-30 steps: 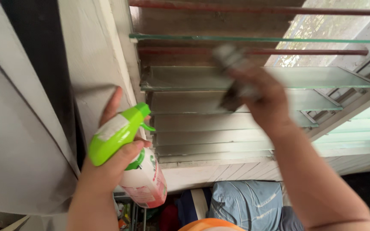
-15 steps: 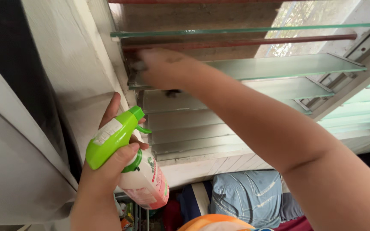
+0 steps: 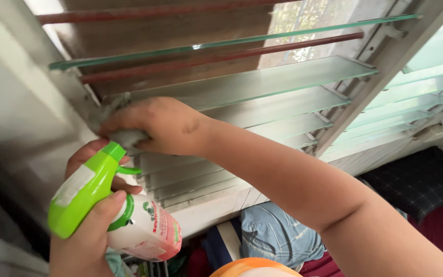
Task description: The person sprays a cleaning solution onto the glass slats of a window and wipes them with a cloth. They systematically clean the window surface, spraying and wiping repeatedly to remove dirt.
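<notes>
My left hand [image 3: 85,220] holds a spray bottle [image 3: 129,225] with a green trigger head and a pink-and-white body, low at the left. My right hand [image 3: 152,125] reaches across above it and presses a grey cloth [image 3: 113,110] onto the left end of a frosted glass louvre slat [image 3: 262,82], close to the window frame. Most of the cloth is hidden under my fingers.
Several glass slats [image 3: 293,110] are stacked in the window, with reddish bars [image 3: 221,54] behind them. A grey frame post [image 3: 385,66] divides off a second set of slats at the right. A white wall [image 3: 21,102] stands left. Blue fabric [image 3: 278,236] and dark bedding [image 3: 421,184] lie below.
My right hand has swept the cloth from the middle of the slat to its left end, down towards the bottle. The left hand has kept the bottle in place.
</notes>
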